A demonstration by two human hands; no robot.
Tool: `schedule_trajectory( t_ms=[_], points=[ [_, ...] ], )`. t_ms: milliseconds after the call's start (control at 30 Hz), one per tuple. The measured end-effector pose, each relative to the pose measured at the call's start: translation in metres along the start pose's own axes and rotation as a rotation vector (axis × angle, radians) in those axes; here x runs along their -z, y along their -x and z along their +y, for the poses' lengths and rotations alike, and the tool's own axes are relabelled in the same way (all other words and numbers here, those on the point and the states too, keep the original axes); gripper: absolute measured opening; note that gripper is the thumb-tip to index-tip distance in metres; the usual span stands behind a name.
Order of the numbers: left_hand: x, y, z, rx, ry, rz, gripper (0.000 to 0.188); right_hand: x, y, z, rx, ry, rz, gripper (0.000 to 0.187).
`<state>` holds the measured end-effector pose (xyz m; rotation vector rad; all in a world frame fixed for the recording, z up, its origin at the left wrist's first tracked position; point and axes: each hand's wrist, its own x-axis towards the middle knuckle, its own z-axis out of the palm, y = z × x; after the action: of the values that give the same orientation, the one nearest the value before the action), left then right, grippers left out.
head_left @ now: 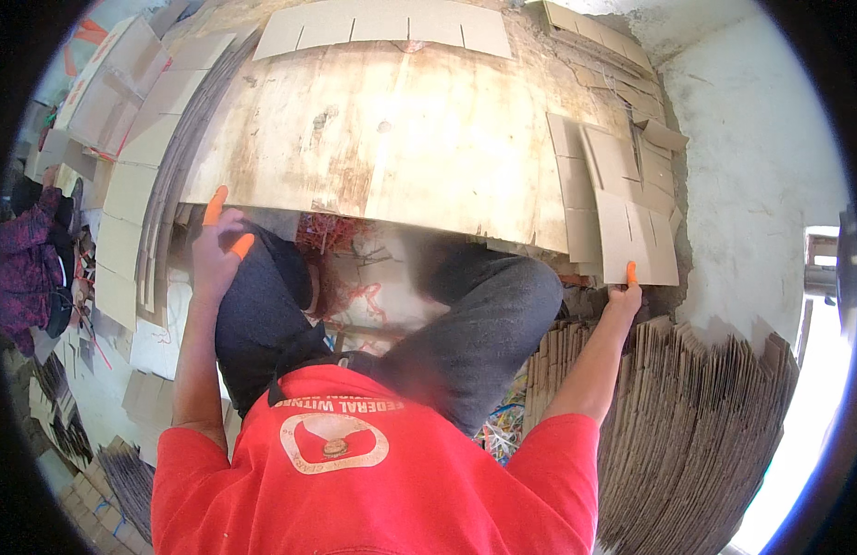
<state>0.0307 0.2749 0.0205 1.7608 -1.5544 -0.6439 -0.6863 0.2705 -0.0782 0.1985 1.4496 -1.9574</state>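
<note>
Head view: the right hand [623, 296] has a card [643, 239] pinched by its near edge, orange-covered finger on top, thumb hidden. That card's off the right end of the wooden board [382, 139], overlapping other cards [571, 171]. Left hand [220, 252] is spread wide by the board's near left corner, nothing in it that I can see. Progress-wise, I'd say partway: a slotted strip [382, 26] lies across the board's far edge, but there's a huge stack [688, 435] at right. Can't tell how many are done.
</note>
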Motion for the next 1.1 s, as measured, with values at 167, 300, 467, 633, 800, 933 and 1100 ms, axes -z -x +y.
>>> schedule_trajectory(
  t_ms=[167, 300, 467, 633, 800, 933, 1100],
  points=[
    [-0.004, 0.0, 0.001, -0.005, -0.037, -0.01, 0.06, -0.029, 0.054, 0.021, 0.083, -0.041, -0.069, 0.044],
    [-0.001, -0.001, -0.024, -0.146, -0.136, 0.019, 0.07, -0.032, 0.077, 0.04, -0.052, 0.155, -0.091, 0.05],
    [0.041, 0.012, -0.034, -0.156, 0.143, 0.27, 0.052, -0.058, 0.148, 0.009, 0.22, 0.44, -0.057, 0.029],
    [0.099, 0.007, -0.054, -0.005, 0.288, 0.503, 0.056, -0.11, 0.205, -0.025, 0.855, 0.607, -0.262, 0.036],
    [0.165, 0.01, -0.086, -0.077, 0.13, 0.674, 0.054, -0.189, 0.237, -0.004, 1.277, 1.012, -0.588, 0.057],
    [0.196, 0.016, -0.084, -0.106, 0.023, 0.703, 0.055, -0.222, 0.279, 0.043, 0.956, 1.244, -0.833, 0.072],
    [0.225, 0.02, -0.107, -0.093, -0.101, 0.738, 0.054, -0.221, 0.253, 0.087, 1.14, 1.435, -1.045, 0.083]
  ],
)
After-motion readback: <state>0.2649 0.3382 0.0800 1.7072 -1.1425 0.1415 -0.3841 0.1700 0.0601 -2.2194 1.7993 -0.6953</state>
